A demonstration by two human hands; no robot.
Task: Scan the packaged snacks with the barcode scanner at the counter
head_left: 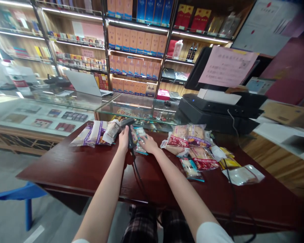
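Note:
My left hand (pixel 124 139) is wrapped round the handle of a black handheld barcode scanner (pixel 131 137); its head points left and its cord hangs down. Just right of it, my right hand (pixel 150 145) has its fingers on a clear snack packet with blue trim (pixel 142 150), gripping it near the far side of the dark red table (pixel 91 168). To the left lie purple-and-white bread packets (pixel 97 131). On the right is a pile of packaged bread in red and purple wrappers (pixel 202 157), with another blue-trimmed packet (pixel 191 168) in front.
Yellow packets (pixel 229 158) and a clear-wrapped packet (pixel 243 174) lie at the right, by a black cable. A glass display counter (pixel 139 104) stands behind the table. A black printer (pixel 218 108) and a monitor are at right; a blue chair (pixel 27 192) is at lower left.

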